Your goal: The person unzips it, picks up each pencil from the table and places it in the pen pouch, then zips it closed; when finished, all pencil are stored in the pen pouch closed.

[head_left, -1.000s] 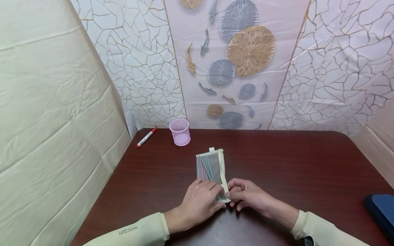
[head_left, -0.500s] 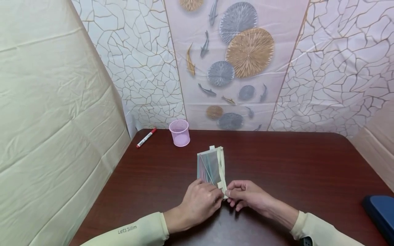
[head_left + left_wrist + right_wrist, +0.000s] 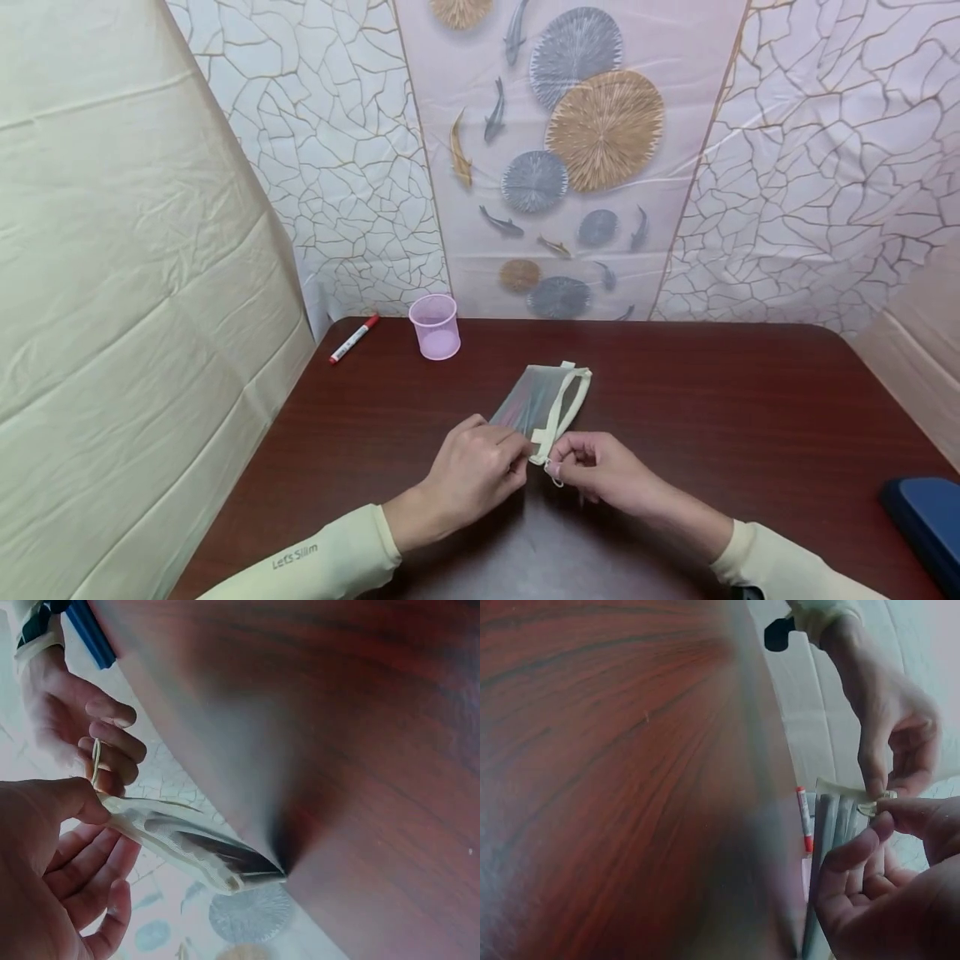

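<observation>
A translucent mesh zip pouch (image 3: 525, 396) with a cream zipper edge is held tilted over the table, its zipper mouth gaping. Pink and teal stick-like things show through the mesh. My left hand (image 3: 476, 467) grips the pouch's near corner between thumb and fingers, as the left wrist view also shows. Beside it, my right hand (image 3: 611, 471) pinches the zipper end, where a thin cream cord loop (image 3: 96, 759) sticks out by its fingers. In the right wrist view the pinching fingertips of both hands lie close together at that end.
On the dark wooden table (image 3: 712, 392), a red-capped white marker (image 3: 353, 339) lies at the far left. Next to it stands a pink mesh cup (image 3: 437, 327). A dark blue case (image 3: 926, 525) sits at the right edge. Patterned cloth hangs behind.
The pouch has swung so its far end points right, and its mouth has opened wider. Its near end has risen slightly. The right hand has come onto the zipper end; the left hand keeps its grip.
</observation>
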A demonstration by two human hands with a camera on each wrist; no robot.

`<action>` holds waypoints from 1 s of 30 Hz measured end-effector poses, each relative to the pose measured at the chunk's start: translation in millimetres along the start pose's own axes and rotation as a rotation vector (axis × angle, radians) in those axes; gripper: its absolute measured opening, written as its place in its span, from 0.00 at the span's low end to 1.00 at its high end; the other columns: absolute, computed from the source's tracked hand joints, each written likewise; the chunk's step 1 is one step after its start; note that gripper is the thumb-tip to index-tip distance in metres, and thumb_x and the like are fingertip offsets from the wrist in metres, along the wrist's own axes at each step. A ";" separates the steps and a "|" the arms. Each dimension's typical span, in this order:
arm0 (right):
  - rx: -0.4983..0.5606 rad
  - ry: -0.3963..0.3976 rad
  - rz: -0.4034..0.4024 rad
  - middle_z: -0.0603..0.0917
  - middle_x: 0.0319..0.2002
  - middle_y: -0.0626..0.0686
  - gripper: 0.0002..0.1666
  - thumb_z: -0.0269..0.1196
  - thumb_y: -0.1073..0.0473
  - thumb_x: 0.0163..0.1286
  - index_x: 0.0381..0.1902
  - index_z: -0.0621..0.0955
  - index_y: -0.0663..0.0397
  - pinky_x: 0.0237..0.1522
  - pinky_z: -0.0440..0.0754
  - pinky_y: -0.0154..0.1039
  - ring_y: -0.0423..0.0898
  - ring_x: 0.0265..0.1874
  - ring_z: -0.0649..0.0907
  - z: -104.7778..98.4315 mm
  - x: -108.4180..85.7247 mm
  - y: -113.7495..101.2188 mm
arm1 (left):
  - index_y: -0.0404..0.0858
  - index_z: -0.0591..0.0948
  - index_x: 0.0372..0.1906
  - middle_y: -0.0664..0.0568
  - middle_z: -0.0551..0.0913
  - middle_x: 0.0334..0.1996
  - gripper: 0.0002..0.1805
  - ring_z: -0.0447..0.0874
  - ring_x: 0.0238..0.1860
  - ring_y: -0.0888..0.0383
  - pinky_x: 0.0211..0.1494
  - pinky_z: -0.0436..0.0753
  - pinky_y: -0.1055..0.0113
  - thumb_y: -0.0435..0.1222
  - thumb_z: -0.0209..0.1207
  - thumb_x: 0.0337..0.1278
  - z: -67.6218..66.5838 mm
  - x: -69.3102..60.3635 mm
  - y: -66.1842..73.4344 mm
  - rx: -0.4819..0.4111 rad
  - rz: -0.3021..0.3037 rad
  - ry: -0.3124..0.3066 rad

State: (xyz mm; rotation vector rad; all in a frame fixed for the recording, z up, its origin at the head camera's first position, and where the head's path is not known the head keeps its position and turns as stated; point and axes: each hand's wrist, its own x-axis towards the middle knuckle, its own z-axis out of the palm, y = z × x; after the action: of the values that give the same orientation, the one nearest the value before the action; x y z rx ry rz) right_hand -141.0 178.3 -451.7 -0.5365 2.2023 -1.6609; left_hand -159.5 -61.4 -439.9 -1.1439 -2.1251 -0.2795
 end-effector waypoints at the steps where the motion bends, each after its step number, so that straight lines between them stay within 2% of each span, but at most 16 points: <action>1: -0.040 0.025 -0.014 0.82 0.27 0.46 0.08 0.66 0.60 0.73 0.38 0.82 0.62 0.20 0.77 0.33 0.35 0.19 0.75 1.2 0.2 -1.0 | 0.50 0.85 0.30 0.65 0.84 0.24 0.09 0.83 0.26 0.69 0.33 0.75 0.69 0.35 0.72 0.41 0.2 0.5 -1.4 -0.002 0.008 0.004; 4: -0.184 0.111 -0.051 0.83 0.25 0.44 0.04 0.68 0.60 0.70 0.34 0.85 0.53 0.24 0.77 0.30 0.33 0.22 0.78 5.5 1.0 -3.0 | 0.49 0.84 0.29 0.65 0.83 0.24 0.09 0.83 0.27 0.68 0.34 0.75 0.69 0.34 0.71 0.41 0.6 1.5 -4.8 -0.006 0.036 -0.009; 8: -0.320 0.184 -0.085 0.84 0.23 0.40 0.06 0.71 0.58 0.67 0.29 0.86 0.43 0.28 0.78 0.29 0.31 0.23 0.80 8.7 2.4 -3.1 | 0.49 0.84 0.31 0.64 0.83 0.25 0.09 0.83 0.29 0.66 0.37 0.76 0.69 0.34 0.71 0.41 0.8 1.6 -9.6 -0.020 0.071 -0.057; 12: -0.368 0.196 -0.103 0.83 0.22 0.39 0.07 0.72 0.58 0.66 0.28 0.86 0.42 0.27 0.79 0.29 0.31 0.22 0.80 7.9 3.0 -3.2 | 0.48 0.83 0.30 0.62 0.82 0.25 0.10 0.81 0.29 0.64 0.39 0.77 0.69 0.34 0.72 0.42 3.3 0.1 -13.6 -0.049 0.111 -0.093; 19: -0.481 0.223 -0.100 0.83 0.21 0.36 0.06 0.72 0.57 0.65 0.28 0.87 0.42 0.28 0.77 0.29 0.30 0.22 0.79 -0.3 6.3 -2.3 | 0.47 0.80 0.29 0.61 0.77 0.24 0.10 0.78 0.28 0.63 0.39 0.79 0.69 0.33 0.71 0.42 4.6 0.2 -15.4 -0.079 0.153 -0.103; 25: -0.528 0.253 -0.057 0.83 0.21 0.36 0.06 0.73 0.56 0.64 0.27 0.87 0.40 0.26 0.75 0.29 0.31 0.21 0.79 -11.2 8.2 -0.5 | 0.47 0.80 0.30 0.62 0.77 0.25 0.10 0.77 0.29 0.63 0.41 0.78 0.69 0.34 0.70 0.45 -2.0 0.4 -14.1 -0.086 0.177 -0.122; 30: -0.582 0.289 -0.026 0.83 0.20 0.35 0.08 0.73 0.55 0.63 0.26 0.87 0.37 0.29 0.76 0.30 0.32 0.21 0.79 -19.3 9.1 1.8 | 0.47 0.79 0.30 0.62 0.76 0.25 0.10 0.76 0.30 0.63 0.40 0.76 0.70 0.34 0.70 0.46 -10.2 0.4 -12.4 -0.089 0.215 -0.116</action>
State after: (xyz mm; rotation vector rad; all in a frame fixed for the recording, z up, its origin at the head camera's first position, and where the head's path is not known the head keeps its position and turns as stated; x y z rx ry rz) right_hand -158.3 190.5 -448.7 -0.4840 2.9184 -1.1418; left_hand -164.7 -73.3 -430.5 -1.4594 -2.0829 -0.2145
